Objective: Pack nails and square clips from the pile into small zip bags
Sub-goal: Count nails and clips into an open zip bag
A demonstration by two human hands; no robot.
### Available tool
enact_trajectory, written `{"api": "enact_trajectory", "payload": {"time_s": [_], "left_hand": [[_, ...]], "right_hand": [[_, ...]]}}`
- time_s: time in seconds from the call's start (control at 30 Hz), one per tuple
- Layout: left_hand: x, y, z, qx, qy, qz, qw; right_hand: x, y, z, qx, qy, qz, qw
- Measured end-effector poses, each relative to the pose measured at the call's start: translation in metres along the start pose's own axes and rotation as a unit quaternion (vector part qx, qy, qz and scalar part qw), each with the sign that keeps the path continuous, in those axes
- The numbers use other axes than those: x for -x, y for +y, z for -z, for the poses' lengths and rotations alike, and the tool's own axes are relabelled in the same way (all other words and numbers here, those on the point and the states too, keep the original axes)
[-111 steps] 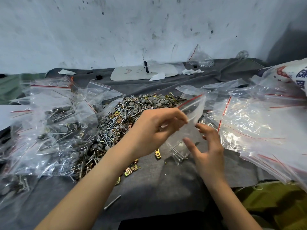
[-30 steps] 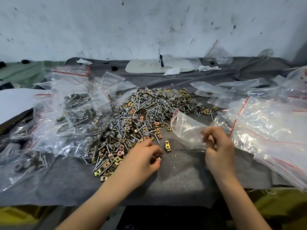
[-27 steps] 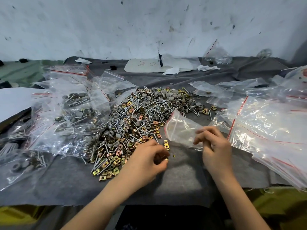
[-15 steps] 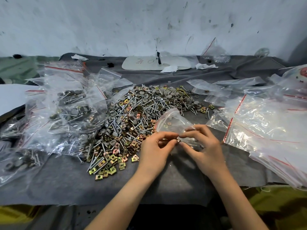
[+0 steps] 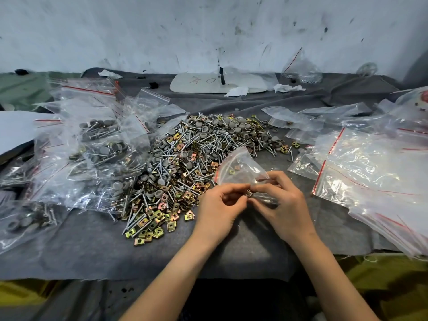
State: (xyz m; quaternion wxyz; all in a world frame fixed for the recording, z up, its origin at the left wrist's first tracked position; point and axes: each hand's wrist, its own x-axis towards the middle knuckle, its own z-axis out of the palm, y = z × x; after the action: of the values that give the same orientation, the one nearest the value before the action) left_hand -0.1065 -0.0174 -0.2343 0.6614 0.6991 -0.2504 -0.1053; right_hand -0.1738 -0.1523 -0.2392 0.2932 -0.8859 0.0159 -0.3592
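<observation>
A pile of nails with grey caps and brass-coloured square clips [image 5: 185,163] lies on the grey felt, mid-table. Just right of its near edge my right hand [image 5: 281,205] holds a small clear zip bag [image 5: 240,167] with a red seal line; the bag stands up behind my fingers. My left hand [image 5: 220,209] meets the right at the bag's lower part, fingertips pinched on a small metal piece [image 5: 249,193]. One or two clips show inside the bag.
Filled zip bags [image 5: 92,154] heap at the left of the pile. Empty zip bags [image 5: 370,172] spread over the right side. A white board [image 5: 208,83] and paper scraps lie by the back wall. The felt's front edge [image 5: 139,274] runs near me.
My left hand picked something up from the felt near the pile and moved right to join the right hand at the bag. The bag has been tipped more upright.
</observation>
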Motion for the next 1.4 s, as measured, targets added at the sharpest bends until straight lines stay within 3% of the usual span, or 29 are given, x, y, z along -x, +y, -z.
{"api": "enact_trajectory", "payload": {"time_s": [0.27, 0.6, 0.8, 1.0, 1.4], "left_hand": [[0.0011, -0.0008, -0.0035, -0.106, 0.032, -0.064, 0.992], [0.0028, 0.0027, -0.0013, -0.136, 0.005, -0.086, 0.987], [-0.0007, 0.0039, 0.0008, -0.089, -0.008, -0.043, 0.995], [0.0018, 0.0037, 0.0005, -0.08, -0.02, -0.057, 0.995], [-0.0016, 0.0047, -0.0001, -0.078, -0.026, -0.017, 0.997]], "right_hand": [[0.0002, 0.0003, -0.0021, -0.014, 0.0, -0.006, 1.0], [-0.0017, -0.0037, 0.0017, -0.037, 0.008, -0.033, 0.999], [-0.0022, -0.0028, 0.0047, -0.101, -0.017, -0.095, 0.99], [-0.0019, -0.006, 0.0047, -0.086, -0.027, -0.078, 0.993], [-0.0035, -0.0035, 0.0022, -0.069, -0.126, -0.067, 0.987]]}}
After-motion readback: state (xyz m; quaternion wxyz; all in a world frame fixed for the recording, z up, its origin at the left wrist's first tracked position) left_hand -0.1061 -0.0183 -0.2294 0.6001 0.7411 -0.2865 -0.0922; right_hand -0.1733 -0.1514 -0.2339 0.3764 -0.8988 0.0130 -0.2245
